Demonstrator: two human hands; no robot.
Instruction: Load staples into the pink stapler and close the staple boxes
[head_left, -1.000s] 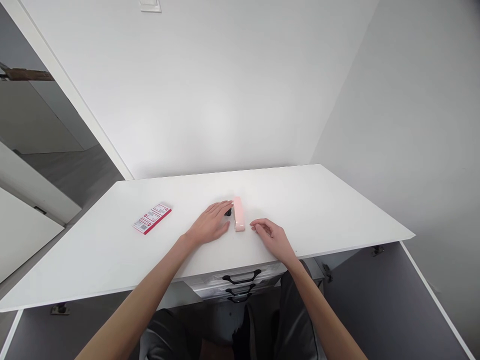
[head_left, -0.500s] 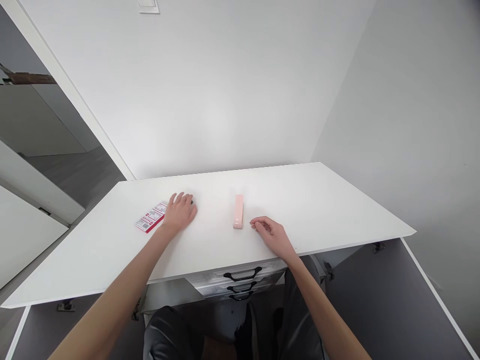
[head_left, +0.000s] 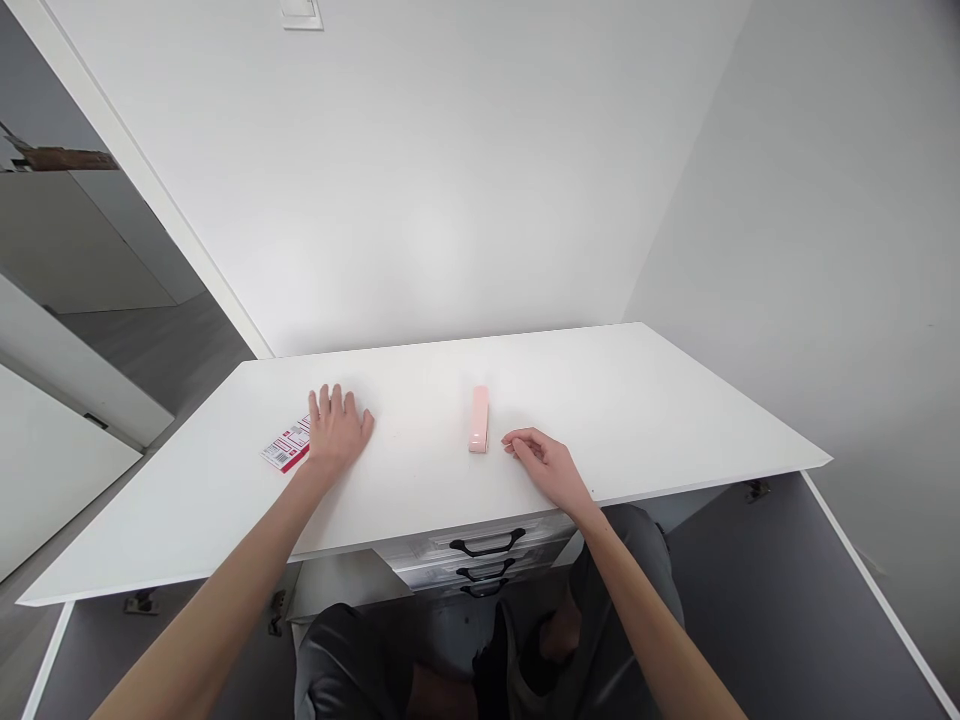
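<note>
My left hand (head_left: 339, 432) lies palm down on the white tabletop with its fingers spread. It covers the right part of a flat white card with red printing and a barcode (head_left: 285, 447). What is beneath the palm is hidden. A slim pink box-like thing (head_left: 478, 418) lies lengthwise near the middle of the table, apart from both hands. Just to its right, my right hand (head_left: 546, 467) rests on the surface, fingers curled and thumb closed against them. Anything inside those fingers is hidden.
The white tabletop (head_left: 600, 400) meets the wall at the back. Under its front edge sit drawers with black handles (head_left: 487, 543), above my legs. Grey panels with hinges (head_left: 757, 490) stand at both sides. A doorway opens at the left.
My left hand has slid left, further over the card, and its fingers are more spread. A small dark spot by its fingers no longer shows. The right hand is almost still.
</note>
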